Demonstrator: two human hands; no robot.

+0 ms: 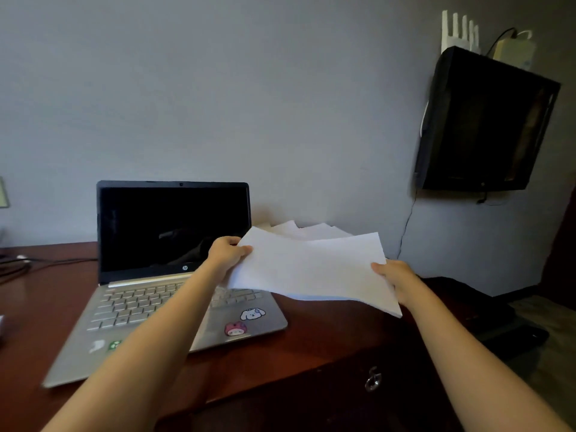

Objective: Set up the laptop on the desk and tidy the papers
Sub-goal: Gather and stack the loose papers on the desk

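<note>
Both hands are on the papers: the left hand pinches the left edge, thumb on top and fingers curled under, while the right hand grips the right edge the same way. The sheaf is lifted off the desk, sagging a little in the middle, and it overlaps the right end of the laptop keyboard. More loose sheets lie behind it against the wall, fanned out. The laptop is open on the desk, left of centre — screen dark, two cartoon stickers on the right palm rest. A dark monitor is mounted on the wall at upper right. Cables run along the desk at far left.
</note>
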